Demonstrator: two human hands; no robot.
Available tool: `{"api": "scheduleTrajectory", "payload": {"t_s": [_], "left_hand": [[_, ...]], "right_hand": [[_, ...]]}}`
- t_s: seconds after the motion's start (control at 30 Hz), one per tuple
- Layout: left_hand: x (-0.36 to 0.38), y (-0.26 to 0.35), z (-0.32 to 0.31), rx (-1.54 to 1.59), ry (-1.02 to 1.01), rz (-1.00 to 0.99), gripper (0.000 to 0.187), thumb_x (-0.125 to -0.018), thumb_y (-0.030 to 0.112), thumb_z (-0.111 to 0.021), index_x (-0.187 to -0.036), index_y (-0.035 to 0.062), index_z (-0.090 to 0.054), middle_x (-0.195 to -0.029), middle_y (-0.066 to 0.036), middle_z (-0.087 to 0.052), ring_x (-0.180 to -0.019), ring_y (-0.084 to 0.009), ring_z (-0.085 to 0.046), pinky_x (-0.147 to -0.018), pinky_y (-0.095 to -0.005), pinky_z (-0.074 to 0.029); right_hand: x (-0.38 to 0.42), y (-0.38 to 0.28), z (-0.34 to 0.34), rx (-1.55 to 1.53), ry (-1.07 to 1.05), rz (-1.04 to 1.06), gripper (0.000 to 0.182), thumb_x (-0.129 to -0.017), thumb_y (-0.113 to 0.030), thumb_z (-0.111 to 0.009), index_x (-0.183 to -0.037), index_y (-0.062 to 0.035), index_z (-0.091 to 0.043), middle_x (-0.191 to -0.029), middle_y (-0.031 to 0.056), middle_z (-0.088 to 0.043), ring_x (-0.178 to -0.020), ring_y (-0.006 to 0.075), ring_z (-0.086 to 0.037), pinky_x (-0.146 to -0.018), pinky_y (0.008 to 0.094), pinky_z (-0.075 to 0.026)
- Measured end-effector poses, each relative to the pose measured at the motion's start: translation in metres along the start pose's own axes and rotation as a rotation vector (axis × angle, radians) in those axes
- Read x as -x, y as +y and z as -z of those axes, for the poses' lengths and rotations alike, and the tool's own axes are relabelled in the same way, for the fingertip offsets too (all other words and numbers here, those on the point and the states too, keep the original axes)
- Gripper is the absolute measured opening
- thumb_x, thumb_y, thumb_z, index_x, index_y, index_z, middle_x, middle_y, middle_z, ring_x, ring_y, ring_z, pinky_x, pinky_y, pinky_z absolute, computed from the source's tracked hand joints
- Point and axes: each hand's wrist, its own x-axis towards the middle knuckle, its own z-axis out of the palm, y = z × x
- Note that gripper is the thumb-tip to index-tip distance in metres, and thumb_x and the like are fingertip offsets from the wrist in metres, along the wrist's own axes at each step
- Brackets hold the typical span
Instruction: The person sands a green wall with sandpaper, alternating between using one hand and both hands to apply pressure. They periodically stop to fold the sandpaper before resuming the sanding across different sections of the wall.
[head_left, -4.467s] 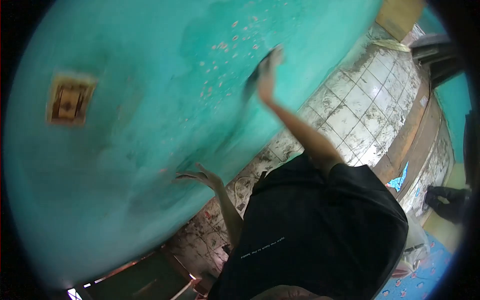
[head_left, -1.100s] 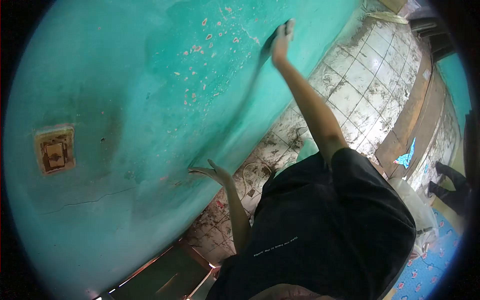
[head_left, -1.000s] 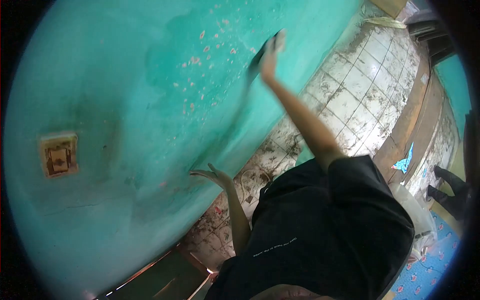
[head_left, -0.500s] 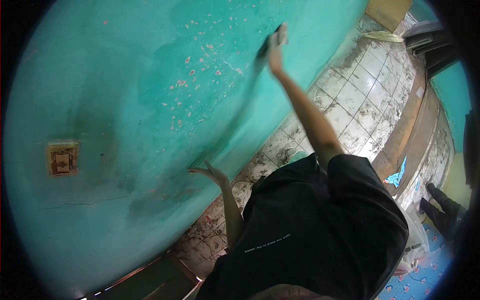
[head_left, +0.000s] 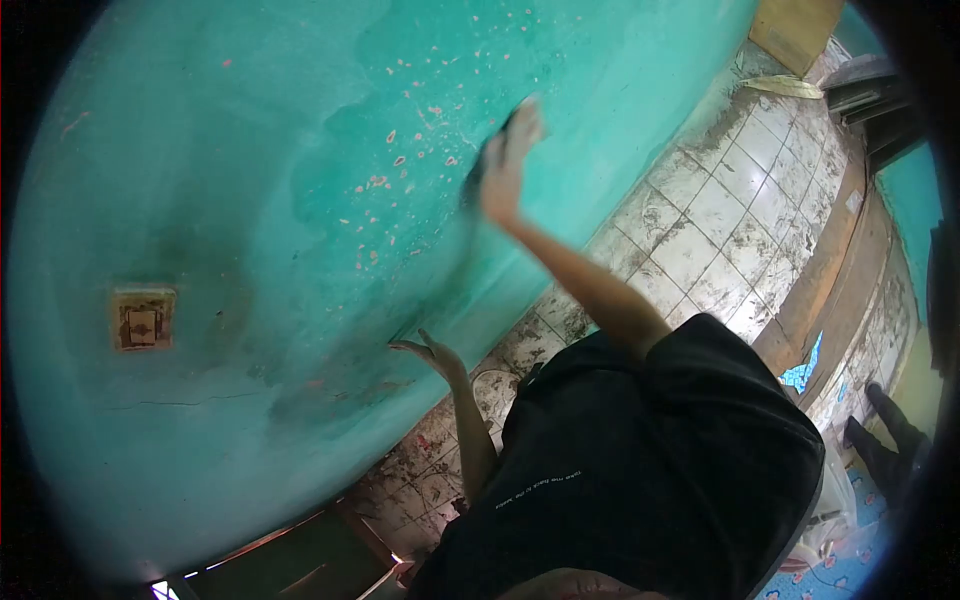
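My right hand (head_left: pixel 507 165) is pressed against the turquoise wall (head_left: pixel 230 430), slightly blurred. A dark flat thing (head_left: pixel 474 186) shows along its wall side; its kind I cannot make out, and part of it may be shadow. Small chipped spots (head_left: pixel 375 182) of paint lie just left of this hand. Lower down, my left hand (head_left: pixel 437 357) is open with thumb and fingers apart, holding nothing. Its fingertips are at the wall beside a dark damp-looking stain.
A dirty tiled floor (head_left: pixel 700 215) runs along the wall's foot. An old wall socket plate (head_left: pixel 143 320) is at the left. Brown boards (head_left: pixel 822 270) lie on the right, and another person's legs (head_left: pixel 888 440) are beyond them. A cardboard-coloured box (head_left: pixel 795 32) stands top right.
My right hand has swept down and left along the wall, closer to the chipped spots. The left hand keeps nearly the same place. The view has shifted slightly.
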Motion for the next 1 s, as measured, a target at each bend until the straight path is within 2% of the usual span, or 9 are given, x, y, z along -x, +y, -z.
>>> {"api": "scheduleTrajectory", "payload": {"t_s": [0.1, 0.2, 0.37, 0.53, 0.6, 0.67, 0.7, 0.83, 1.0], "left_hand": [[0.008, 0.033, 0.000, -0.018, 0.016, 0.000, 0.084, -0.106, 0.045, -0.038, -0.156, 0.0025, 0.015, -0.163, -0.019, 0.019, -0.152, -0.0320, 0.013, -0.124, -0.0453, 0.001], [0.013, 0.079, 0.014, 0.094, 0.028, 0.102, 0.083, -0.107, 0.044, -0.037, -0.156, 0.0026, 0.014, -0.164, -0.019, 0.018, -0.153, -0.0321, 0.012, -0.124, -0.0452, 0.000], [0.032, 0.069, 0.032, 0.147, -0.046, 0.126, 0.082, -0.107, 0.045, -0.037, -0.157, 0.0028, 0.012, -0.164, -0.019, 0.016, -0.153, -0.0321, 0.009, -0.124, -0.0452, -0.001], [0.023, 0.056, 0.034, 0.088, 0.025, 0.224, 0.079, -0.107, 0.044, -0.037, -0.157, 0.0021, 0.008, -0.165, -0.018, 0.012, -0.154, -0.0307, 0.007, -0.125, -0.0445, -0.003], [0.015, 0.045, 0.041, 0.163, 0.036, 0.194, 0.080, -0.107, 0.044, -0.036, -0.157, 0.0018, 0.008, -0.165, -0.019, 0.012, -0.154, -0.0309, 0.006, -0.125, -0.0445, -0.003], [0.020, 0.044, 0.041, 0.255, 0.056, 0.187, 0.080, -0.107, 0.045, -0.036, -0.157, 0.0015, 0.008, -0.165, -0.019, 0.011, -0.154, -0.0310, 0.006, -0.125, -0.0445, -0.003], [0.023, 0.048, 0.043, 0.205, 0.053, 0.173, 0.080, -0.107, 0.045, -0.036, -0.157, 0.0010, 0.008, -0.165, -0.019, 0.011, -0.154, -0.0312, 0.006, -0.125, -0.0448, -0.002], [0.018, 0.047, 0.037, 0.103, 0.046, 0.181, 0.080, -0.106, 0.047, -0.035, -0.158, 0.0024, 0.007, -0.165, -0.019, 0.010, -0.154, -0.0317, 0.006, -0.125, -0.0459, -0.003], [0.022, 0.067, 0.044, 0.078, 0.044, 0.200, 0.079, -0.106, 0.049, -0.035, -0.159, 0.0061, 0.006, -0.165, -0.020, 0.011, -0.153, -0.0331, 0.007, -0.124, -0.0484, -0.004]], "right_hand": [[0.116, -0.047, 0.022, 0.051, -0.576, 0.015, 0.065, -0.103, -0.024, -0.043, -0.157, 0.0010, -0.016, -0.163, 0.0269, -0.009, -0.151, 0.0469, -0.004, -0.122, 0.0524, -0.004], [0.070, 0.010, 0.030, 0.301, -0.470, 0.240, 0.065, -0.106, -0.026, -0.038, -0.157, 0.0031, -0.011, -0.164, 0.0275, -0.004, -0.152, 0.0434, 0.002, -0.122, 0.0484, 0.002], [-0.036, 0.001, 0.014, -0.061, 0.014, -0.138, 0.066, -0.105, -0.017, -0.040, -0.154, 0.0099, -0.005, -0.164, 0.0280, 0.001, -0.152, 0.0440, 0.005, -0.122, 0.0484, 0.003], [0.080, -0.053, 0.009, -0.022, -0.329, 0.078, 0.073, -0.104, -0.017, -0.043, -0.153, 0.0116, 0.002, -0.163, 0.0283, 0.007, -0.152, 0.0404, 0.007, -0.123, 0.0413, 0.005], [0.032, -0.032, 0.015, -0.053, -0.256, -0.025, 0.072, -0.104, -0.017, -0.043, -0.153, 0.0116, 0.000, -0.163, 0.0287, 0.007, -0.152, 0.0412, 0.008, -0.123, 0.0423, 0.005], [-0.021, -0.026, 0.031, -0.408, -0.335, -0.540, 0.072, -0.105, -0.019, -0.042, -0.154, 0.0104, 0.001, -0.163, 0.0285, 0.008, -0.151, 0.0434, 0.010, -0.121, 0.0481, 0.006], [-0.003, -0.023, 0.001, -0.073, -0.018, -0.218, 0.072, -0.106, -0.027, -0.040, -0.155, 0.0090, -0.001, -0.163, 0.0287, 0.006, -0.152, 0.0431, 0.009, -0.122, 0.0486, 0.004], [0.064, -0.051, 0.007, 0.020, -0.281, -0.127, 0.072, -0.106, -0.034, -0.037, -0.155, 0.0074, -0.005, -0.163, 0.0291, 0.002, -0.153, 0.0392, 0.005, -0.123, 0.0447, 0.001], [0.020, 0.001, 0.003, 0.040, -0.132, -0.312, 0.074, -0.106, -0.027, -0.041, -0.156, 0.0045, 0.002, -0.164, 0.0271, 0.005, -0.151, 0.0445, 0.007, -0.121, 0.0499, 0.003]]}}
